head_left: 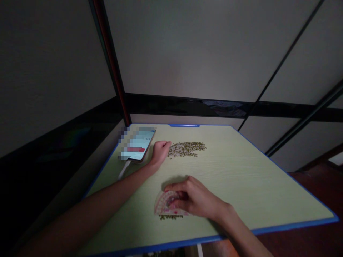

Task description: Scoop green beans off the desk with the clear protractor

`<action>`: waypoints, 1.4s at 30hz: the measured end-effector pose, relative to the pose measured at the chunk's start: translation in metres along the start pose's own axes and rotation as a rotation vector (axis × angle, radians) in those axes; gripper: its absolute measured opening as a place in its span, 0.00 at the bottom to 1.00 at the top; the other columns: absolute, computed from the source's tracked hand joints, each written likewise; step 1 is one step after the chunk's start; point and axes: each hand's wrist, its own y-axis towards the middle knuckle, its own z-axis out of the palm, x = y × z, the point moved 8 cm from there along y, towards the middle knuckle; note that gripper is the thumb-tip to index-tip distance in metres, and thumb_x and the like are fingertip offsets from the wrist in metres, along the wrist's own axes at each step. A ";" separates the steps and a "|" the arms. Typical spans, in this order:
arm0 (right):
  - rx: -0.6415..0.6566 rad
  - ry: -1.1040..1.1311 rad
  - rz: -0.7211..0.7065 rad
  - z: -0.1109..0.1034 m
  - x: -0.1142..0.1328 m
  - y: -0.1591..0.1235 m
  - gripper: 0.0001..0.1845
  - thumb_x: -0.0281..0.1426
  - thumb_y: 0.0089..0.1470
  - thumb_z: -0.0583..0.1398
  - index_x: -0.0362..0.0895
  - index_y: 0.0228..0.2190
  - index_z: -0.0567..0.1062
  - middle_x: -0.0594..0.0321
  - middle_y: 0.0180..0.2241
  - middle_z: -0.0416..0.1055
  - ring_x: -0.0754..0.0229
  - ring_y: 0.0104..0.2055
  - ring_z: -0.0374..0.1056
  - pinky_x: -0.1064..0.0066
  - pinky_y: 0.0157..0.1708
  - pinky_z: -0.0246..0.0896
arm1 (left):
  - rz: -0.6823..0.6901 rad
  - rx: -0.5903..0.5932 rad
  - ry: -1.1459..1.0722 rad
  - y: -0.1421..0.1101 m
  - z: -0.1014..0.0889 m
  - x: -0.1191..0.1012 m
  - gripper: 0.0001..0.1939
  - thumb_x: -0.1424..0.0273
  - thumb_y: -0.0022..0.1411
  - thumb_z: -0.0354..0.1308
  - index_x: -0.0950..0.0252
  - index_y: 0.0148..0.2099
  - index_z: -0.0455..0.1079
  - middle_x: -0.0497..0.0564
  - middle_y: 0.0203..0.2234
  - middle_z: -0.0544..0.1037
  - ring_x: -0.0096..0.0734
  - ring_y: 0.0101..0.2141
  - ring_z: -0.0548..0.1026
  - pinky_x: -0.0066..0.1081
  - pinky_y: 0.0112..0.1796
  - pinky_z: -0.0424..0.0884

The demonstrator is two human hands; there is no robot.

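My right hand [197,198] grips a pinkish, see-through protractor [163,204] by its right part, thumb and fingers closed on it. The protractor's straight edge faces me, and a short row of small green beans [171,217] lies along it. Farther back, my left hand [160,151] rests closed on the table at the left end of a larger spread of the same beans [189,148]. The fingers are curled in, so whatever they may hold is hidden.
The pale table [241,178] has a blue rim. A lit phone [138,146] with a white cable [124,170] lies at its left, near my left forearm. Dark-trimmed panels [187,53] stand behind. Below the front edge, a partly hidden container appears to hold more beans.
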 end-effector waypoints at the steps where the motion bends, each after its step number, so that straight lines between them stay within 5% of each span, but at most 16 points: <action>1: 0.010 -0.002 -0.005 0.001 0.001 -0.001 0.13 0.31 0.46 0.62 0.47 0.37 0.75 0.71 0.19 0.66 0.67 0.21 0.59 0.76 0.25 0.50 | -0.001 0.000 0.001 0.000 0.000 0.000 0.17 0.68 0.47 0.50 0.62 0.12 0.50 0.40 0.08 0.51 0.21 0.15 0.52 0.26 0.19 0.48; 13: 0.055 -0.007 -0.056 0.005 0.015 -0.007 0.13 0.34 0.47 0.62 0.49 0.38 0.74 0.67 0.31 0.76 0.61 0.34 0.69 0.73 0.36 0.53 | 0.003 -0.004 -0.003 0.001 0.001 0.000 0.18 0.69 0.48 0.50 0.62 0.11 0.50 0.40 0.08 0.51 0.21 0.15 0.52 0.26 0.19 0.48; 42: 0.130 0.007 -0.123 0.016 0.026 -0.013 0.08 0.35 0.49 0.61 0.50 0.35 0.74 0.72 0.28 0.75 0.65 0.32 0.68 0.72 0.40 0.50 | -0.030 0.002 -0.004 -0.001 -0.001 -0.001 0.17 0.69 0.48 0.50 0.62 0.11 0.51 0.39 0.08 0.51 0.21 0.14 0.52 0.26 0.18 0.47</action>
